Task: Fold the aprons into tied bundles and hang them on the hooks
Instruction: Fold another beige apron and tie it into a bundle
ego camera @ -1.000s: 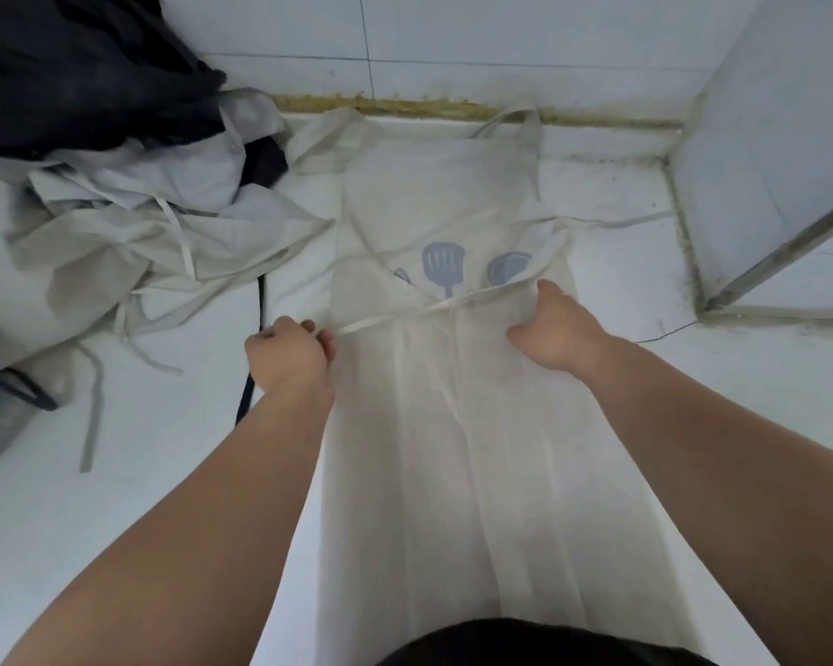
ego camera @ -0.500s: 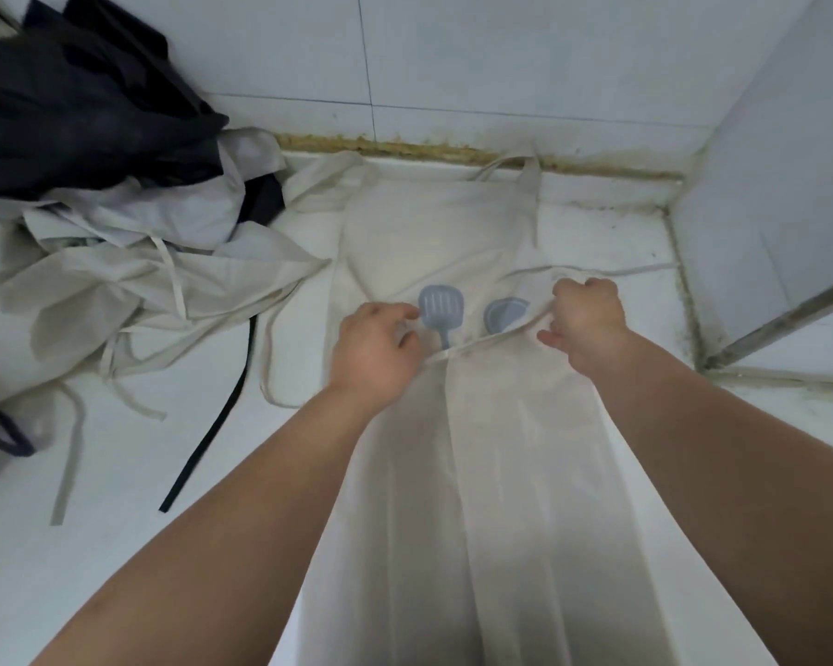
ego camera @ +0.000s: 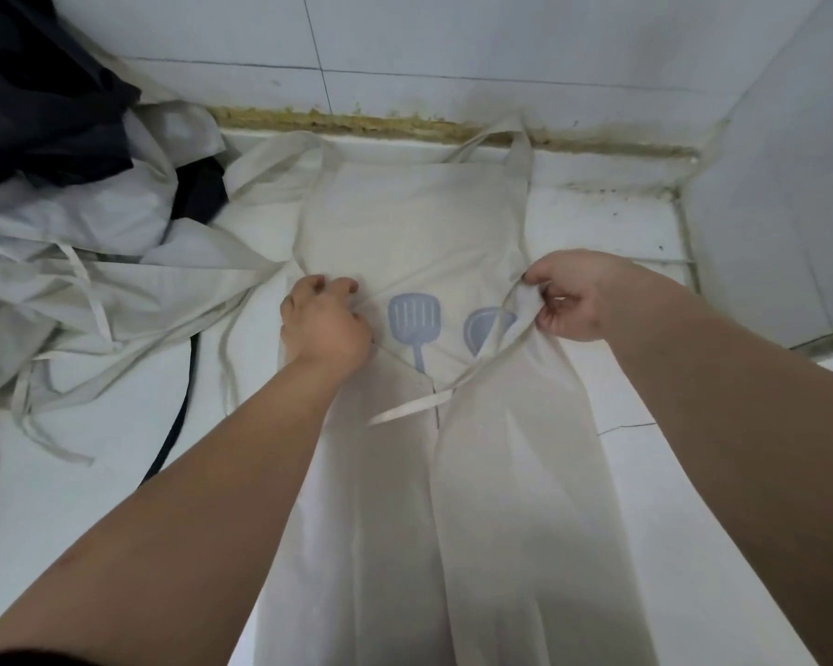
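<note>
Gripping one apron (ego camera: pixel 414 223) on table (ego camera: pixel 92 497) with two hands: clamping left flap (ego camera: pixel 381 473) in left hand (ego camera: pixel 325 324), pinching right flap (ego camera: pixel 515 449) in right hand (ego camera: pixel 573 295).

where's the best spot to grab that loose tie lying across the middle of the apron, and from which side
Pinch the tie near its free end, coming from above on the left. There it lies flat and loose over the apron, pointing toward the left hand. The right hand grips its upper part along with the folded flap, so that end is taken.
</note>
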